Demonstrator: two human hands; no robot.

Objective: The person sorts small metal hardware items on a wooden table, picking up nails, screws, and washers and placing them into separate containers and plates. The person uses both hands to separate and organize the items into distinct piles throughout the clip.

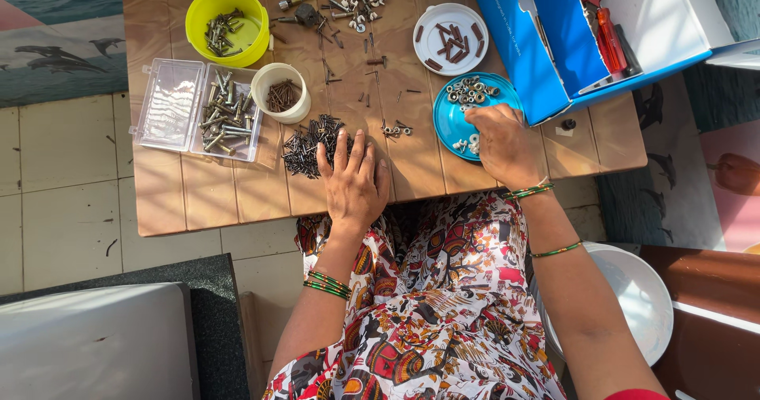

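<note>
My left hand lies flat on the wooden table, fingers spread, its fingertips at the edge of a pile of small dark screws. My right hand rests over the near side of a teal plate holding nuts and washers; its fingers curl down onto the plate and I cannot see whether they pinch anything.
A white plate of brown screws, a yellow bowl of screws, a white cup of nails and a clear box of bolts stand on the table. Loose hardware lies at the far edge. An open blue box with tools is at right.
</note>
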